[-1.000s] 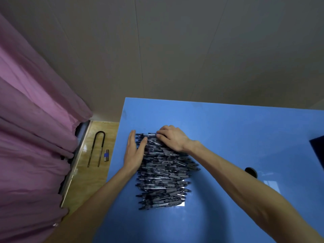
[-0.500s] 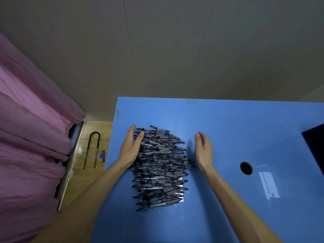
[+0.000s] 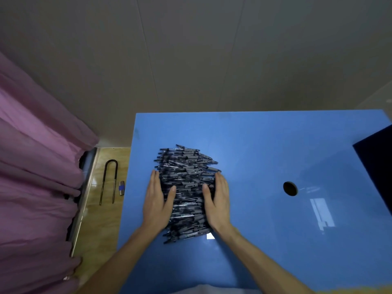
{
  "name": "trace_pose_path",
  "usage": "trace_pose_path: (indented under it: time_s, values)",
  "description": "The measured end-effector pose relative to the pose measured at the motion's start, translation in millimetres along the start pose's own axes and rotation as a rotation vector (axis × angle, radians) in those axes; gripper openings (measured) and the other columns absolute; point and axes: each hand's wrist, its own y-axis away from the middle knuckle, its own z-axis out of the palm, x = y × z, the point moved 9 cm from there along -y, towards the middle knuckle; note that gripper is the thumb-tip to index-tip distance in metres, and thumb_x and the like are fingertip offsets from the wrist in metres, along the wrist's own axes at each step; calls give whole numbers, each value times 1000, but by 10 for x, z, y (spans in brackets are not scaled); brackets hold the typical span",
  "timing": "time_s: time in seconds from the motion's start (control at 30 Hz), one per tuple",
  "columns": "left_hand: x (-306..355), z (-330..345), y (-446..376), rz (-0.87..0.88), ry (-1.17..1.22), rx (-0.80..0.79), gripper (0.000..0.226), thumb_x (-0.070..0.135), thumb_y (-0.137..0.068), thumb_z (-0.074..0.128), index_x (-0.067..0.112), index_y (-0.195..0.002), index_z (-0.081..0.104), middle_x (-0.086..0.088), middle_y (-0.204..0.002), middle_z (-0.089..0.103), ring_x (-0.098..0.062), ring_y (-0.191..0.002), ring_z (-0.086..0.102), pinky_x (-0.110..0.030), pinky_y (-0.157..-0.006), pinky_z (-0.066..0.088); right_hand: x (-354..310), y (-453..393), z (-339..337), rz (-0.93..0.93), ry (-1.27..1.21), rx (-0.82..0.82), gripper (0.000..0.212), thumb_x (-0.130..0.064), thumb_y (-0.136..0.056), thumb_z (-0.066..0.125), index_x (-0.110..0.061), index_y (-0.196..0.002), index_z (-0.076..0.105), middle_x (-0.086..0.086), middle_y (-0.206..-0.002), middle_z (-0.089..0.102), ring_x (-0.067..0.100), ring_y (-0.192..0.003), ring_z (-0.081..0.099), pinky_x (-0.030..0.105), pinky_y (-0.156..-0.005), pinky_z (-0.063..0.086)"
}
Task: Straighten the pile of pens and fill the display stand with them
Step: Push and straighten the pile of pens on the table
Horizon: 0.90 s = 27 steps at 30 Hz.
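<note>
A heap of dark grey and black plastic pens [image 3: 186, 187], laid mostly crosswise, was seen on the glossy blue tabletop [image 3: 265, 240], pressed between the two bare hands. The left hand [image 3: 158, 200] was laid flat against the heap's left side, fingers straight and together, the thumb spread over the pens. The right hand [image 3: 218, 202] was set against the heap's right side in the same manner, fingers extended, thumb resting on top of the pens; nothing was gripped by either hand. The far part of the heap extended beyond both sets of fingertips, and a few pens lay nearer than the heels of the palms. To the right of the right hand, well apart, a round dark hole [image 3: 290, 188] was seen in the tabletop, and further right a dark navy flat object [image 3: 377, 164] was cut by the frame edge. To the left of the left hand, off the table, a black U-shaped metal bar [image 3: 109, 180] and a small silver and blue item [image 3: 121, 188] lay on the wooden floor [image 3: 95, 230], beside a pink curtain [image 3: 36, 187].
</note>
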Motion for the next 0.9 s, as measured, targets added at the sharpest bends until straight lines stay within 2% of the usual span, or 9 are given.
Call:
trace_pose_path:
  time_s: [0.07, 0.17, 0.3, 0.43, 0.63, 0.73, 0.83, 0.9]
  values:
    - [19, 7, 2, 0, -12, 14, 92, 71, -97, 31, 17, -165, -1, 6, -172, -1, -9, -157, 4, -35, -127, 13, -56, 35, 24, -31, 27, -22, 70, -51, -105, 40, -15, -162, 19, -8, -169, 14, 4, -155, 5, 28, -126, 8]
    - [-25, -56, 53, -36, 84, 33, 90, 66, -99, 39, 20, -165, 0, 6, -172, 3, -11, -157, 7, -38, -127, 16, -80, 70, -75, -114, 9, -19, 70, -46, -105, 44, -16, -162, 18, -10, -168, 15, 2, -154, 9, 25, -125, 12]
    - [-159, -143, 107, -111, 135, 58, 96, 76, -92, 33, 24, -165, -1, 9, -171, 4, -12, -157, 8, -43, -128, 17, 190, 82, -220, 27, 51, 75, 74, -52, -105, 38, -12, -162, 16, -1, -169, 14, 11, -156, 7, 41, -128, 14]
    - [-70, -20, 93, -79, 94, -1, 98, 79, -91, 32, 25, -164, -5, 7, -172, 1, -13, -158, 4, -42, -128, 12, 84, 135, -25, 11, 158, 26, 87, -65, -99, 29, -10, -163, 11, 1, -170, 9, 12, -157, -4, 36, -128, 1]
    - [32, 47, 81, -17, -2, -23, 102, 77, -93, 36, 20, -163, -11, 4, -172, -8, -11, -157, -2, -36, -127, 10, -87, 199, 121, -54, 168, -47, 81, -55, -104, 39, -11, -163, 7, 1, -170, 7, 11, -156, -1, 30, -127, 1]
    - [43, 12, 80, 2, -53, 1, 99, 74, -96, 35, 18, -163, -10, 2, -172, -6, -14, -158, 0, -39, -129, 11, -111, 215, 85, -84, 181, -37, 83, -56, -103, 39, -11, -163, 2, -1, -170, 0, 10, -156, -4, 33, -128, 1]
    - [41, -69, 53, 37, -145, 35, 102, 77, -93, 30, 14, -163, -8, 0, -172, -10, -13, -158, -5, -36, -129, 3, -53, 175, 18, -54, 251, -3, 87, -59, -103, 36, -9, -162, -3, 1, -170, -8, 12, -156, -10, 34, -128, -3]
    - [-12, -110, -1, -1, -151, 28, 105, 80, -92, 29, 14, -163, -9, -2, -172, -12, -14, -158, -7, -36, -129, 1, -23, 119, 21, -29, 285, -29, 90, -62, -102, 34, -8, -162, -5, 5, -170, -8, 14, -156, -10, 34, -127, -4]
